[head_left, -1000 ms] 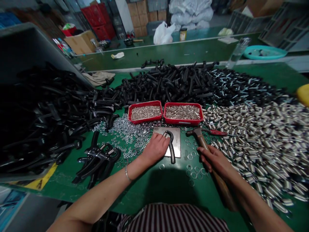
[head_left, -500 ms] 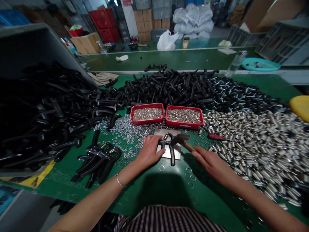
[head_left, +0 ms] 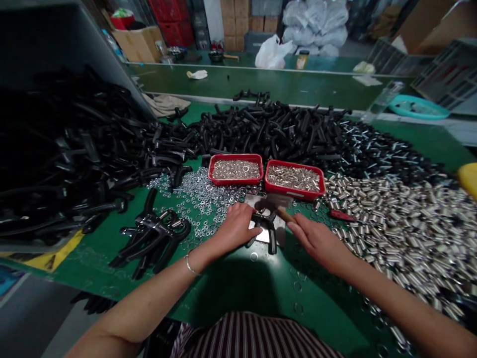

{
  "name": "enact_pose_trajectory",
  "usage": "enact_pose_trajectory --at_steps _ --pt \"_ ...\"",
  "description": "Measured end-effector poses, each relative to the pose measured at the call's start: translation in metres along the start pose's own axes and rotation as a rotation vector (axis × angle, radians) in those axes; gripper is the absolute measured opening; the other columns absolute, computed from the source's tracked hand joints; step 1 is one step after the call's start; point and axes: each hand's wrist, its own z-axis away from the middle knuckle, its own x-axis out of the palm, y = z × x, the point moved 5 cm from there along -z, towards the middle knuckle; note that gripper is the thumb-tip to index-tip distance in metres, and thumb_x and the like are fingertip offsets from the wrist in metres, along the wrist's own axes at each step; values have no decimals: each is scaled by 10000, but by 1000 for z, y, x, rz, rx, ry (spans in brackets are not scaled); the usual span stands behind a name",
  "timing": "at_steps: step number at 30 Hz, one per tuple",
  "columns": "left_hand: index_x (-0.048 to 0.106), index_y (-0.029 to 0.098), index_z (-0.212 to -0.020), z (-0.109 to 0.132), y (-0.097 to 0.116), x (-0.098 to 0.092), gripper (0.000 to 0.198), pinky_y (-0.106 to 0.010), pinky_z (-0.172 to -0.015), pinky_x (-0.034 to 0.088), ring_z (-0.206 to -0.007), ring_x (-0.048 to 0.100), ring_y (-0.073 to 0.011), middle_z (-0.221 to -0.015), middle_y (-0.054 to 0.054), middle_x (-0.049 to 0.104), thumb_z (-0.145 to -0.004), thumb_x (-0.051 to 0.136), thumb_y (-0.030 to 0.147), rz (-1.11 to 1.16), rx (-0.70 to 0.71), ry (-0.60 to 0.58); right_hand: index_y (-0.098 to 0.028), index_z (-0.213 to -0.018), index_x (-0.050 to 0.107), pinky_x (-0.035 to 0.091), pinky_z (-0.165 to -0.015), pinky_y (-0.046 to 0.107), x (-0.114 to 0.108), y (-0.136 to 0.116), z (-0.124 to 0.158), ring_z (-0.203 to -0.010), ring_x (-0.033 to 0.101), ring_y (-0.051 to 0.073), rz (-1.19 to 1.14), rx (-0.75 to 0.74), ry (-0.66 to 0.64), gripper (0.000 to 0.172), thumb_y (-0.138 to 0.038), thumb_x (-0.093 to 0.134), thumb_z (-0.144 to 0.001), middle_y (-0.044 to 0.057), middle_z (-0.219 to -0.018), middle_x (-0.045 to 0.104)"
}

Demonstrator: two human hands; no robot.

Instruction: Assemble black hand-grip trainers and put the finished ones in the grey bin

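Note:
My left hand is closed around the left side of a black hand grip, pressing it down on a small metal plate. In my right hand is a hammer, gripped by its wooden handle. The blurred hammer head is over the top of the hand grip and hides part of it; whether they touch I cannot tell. Several black hand grips with springs lie piled left of my left hand. One loose ring rests just in front of the plate.
Two red trays of small metal parts, a left tray and a right tray, stand behind the plate. Washers lie to the left, metal springs and a red-handled tool to the right. Black handles heap up behind; a tilted bin spills more.
The hammer head has shifted from the hand grip's right side to over its top. My left hand stays on the hand grip. The whole view has shifted slightly.

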Motion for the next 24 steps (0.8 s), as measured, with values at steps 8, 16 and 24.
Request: enact_pose_trajectory --at_steps 8,16,24 --pt "573 162 -1102 -3 0 1 407 -490 -942 415 -1083 517 -333 -1108 -123 606 -826 688 439 -16 -3 0 -229 -878 538 366 -601 307 9 5 -4 -635 582 196 -50 -5 -13 335 -498 383 -1002 52 -710 625" --pt "550 129 -1143 32 6 3 510 -470 -901 441 -1021 576 -328 -1094 -158 624 -871 616 556 -48 -116 90 -230 -1005 608 284 -391 261 12 69 25 -391 407 133 -611 390 -66 552 -694 315 -943 -28 -563 517" --pt "599 175 -948 30 31 25 132 -334 -724 493 -830 653 -233 -904 -77 677 -909 553 292 261 -237 31 -200 -1024 668 494 -687 343 -27 54 45 -874 610 255 -366 192 316 471 -631 600 -847 129 -1029 663"
